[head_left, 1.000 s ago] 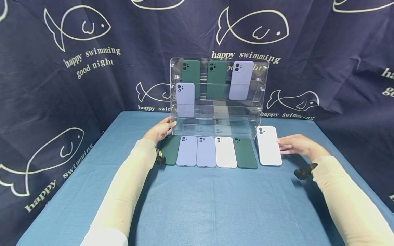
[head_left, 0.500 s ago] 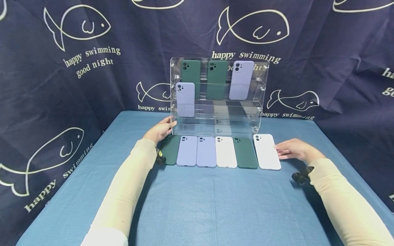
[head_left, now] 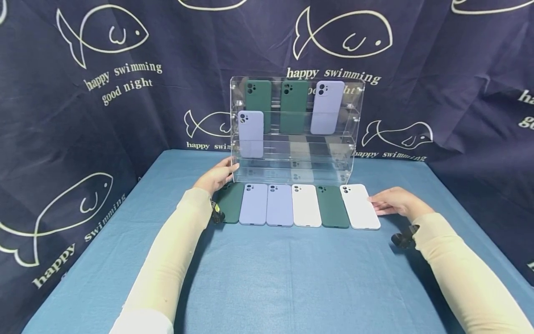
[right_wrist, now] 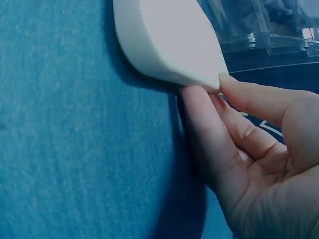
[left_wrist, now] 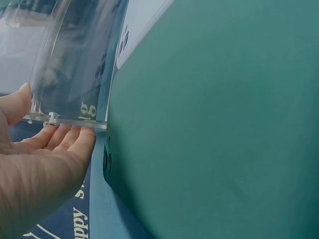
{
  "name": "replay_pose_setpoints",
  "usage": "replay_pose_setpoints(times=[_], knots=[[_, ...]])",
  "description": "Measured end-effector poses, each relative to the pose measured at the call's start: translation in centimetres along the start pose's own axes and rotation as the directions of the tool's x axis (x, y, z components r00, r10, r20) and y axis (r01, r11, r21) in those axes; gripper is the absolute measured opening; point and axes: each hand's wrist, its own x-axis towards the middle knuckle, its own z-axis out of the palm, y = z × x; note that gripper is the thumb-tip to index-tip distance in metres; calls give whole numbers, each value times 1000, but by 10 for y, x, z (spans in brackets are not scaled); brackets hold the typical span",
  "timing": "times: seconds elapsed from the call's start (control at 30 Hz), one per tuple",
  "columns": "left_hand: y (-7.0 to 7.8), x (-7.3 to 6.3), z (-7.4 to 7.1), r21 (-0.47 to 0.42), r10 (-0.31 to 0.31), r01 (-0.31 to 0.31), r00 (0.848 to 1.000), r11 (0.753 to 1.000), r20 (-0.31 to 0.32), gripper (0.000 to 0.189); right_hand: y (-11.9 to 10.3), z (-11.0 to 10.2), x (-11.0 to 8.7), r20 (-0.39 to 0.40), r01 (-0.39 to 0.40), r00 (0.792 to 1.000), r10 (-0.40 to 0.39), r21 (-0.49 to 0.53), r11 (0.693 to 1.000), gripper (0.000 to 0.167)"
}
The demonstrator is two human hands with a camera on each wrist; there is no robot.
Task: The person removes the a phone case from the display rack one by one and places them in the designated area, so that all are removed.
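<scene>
My left hand (head_left: 218, 175) holds the left side panel of a clear acrylic display stand (head_left: 267, 174). In the left wrist view the thumb lies on one side of the panel and the fingertips (left_wrist: 85, 134) touch its other face. My right hand (head_left: 396, 202) pinches the right edge of a white phone case (head_left: 360, 207) at the right end of a row on the table. The right wrist view shows thumb and fingers at that case's edge (right_wrist: 184, 40). Beside it lies a green phone case (head_left: 333, 207), then another white case (head_left: 306, 206).
Two lilac cases (head_left: 253, 204) and a dark green case (head_left: 232, 203) continue the row leftward. On the stand's upper tiers lean two green cases (head_left: 294, 106) and two lilac ones (head_left: 328, 106). Blue cloth (head_left: 288, 273) covers the table; a fish-patterned curtain (head_left: 196, 55) hangs behind.
The white case in my right hand has come down and slightly left, from tilted beside the stand to lying in line with the row. My left hand keeps its place on the stand.
</scene>
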Motion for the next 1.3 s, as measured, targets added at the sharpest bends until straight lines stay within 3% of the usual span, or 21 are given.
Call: replay_pose_setpoints(times=[0.2,0.33,0.8,1.03,1.2,1.3], knots=[[-10,13,-3,3,16,-16,1000,1000,-23,66,-5,4,-3,-32,-29,999,29,-13,999,22],[-10,12,-3,1,17,-17,1000,1000,-21,66,-6,5,-4,-49,-37,998,36,-33,999,27],[-12,14,-3,3,32,-32,999,999,-32,66,-4,4,-2,-36,-54,998,53,-24,998,12],[-11,15,-3,-8,40,-40,999,999,-25,65,-2,4,-2,-58,-49,997,47,-27,998,17],[-11,14,-3,-2,42,-42,999,999,-26,66,-2,4,-3,-62,-45,997,45,-2,999,6],[-12,14,-3,2,37,-37,999,999,-25,66,-1,6,-4,-65,-46,997,47,6,999,10]])
